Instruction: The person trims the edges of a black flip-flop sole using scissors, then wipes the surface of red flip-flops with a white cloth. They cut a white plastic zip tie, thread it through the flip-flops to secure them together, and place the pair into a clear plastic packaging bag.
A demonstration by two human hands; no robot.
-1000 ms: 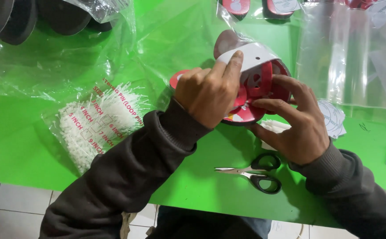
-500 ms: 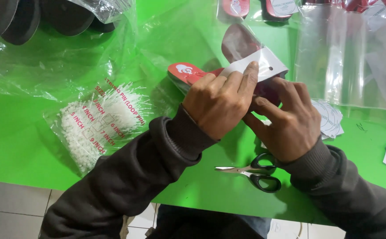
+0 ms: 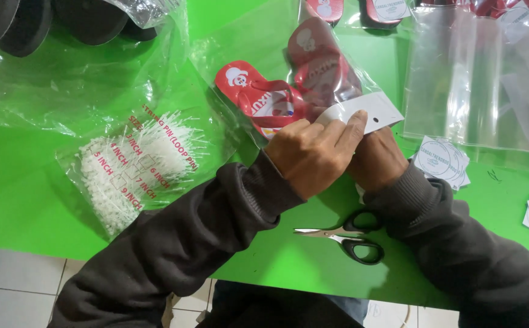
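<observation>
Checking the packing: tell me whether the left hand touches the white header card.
Touching. The head view shows the left hand with fingertips pressed flat on the white header card.

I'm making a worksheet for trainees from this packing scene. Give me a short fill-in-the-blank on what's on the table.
1. Both hands, left hand and right hand, grip a clear bag holding red ____.
2. The scissors have ____ handles.
3. The table is ____.
4. The bag of white loop pins lies to the person's ____.

Missing words: sandals; black; green; left
</observation>
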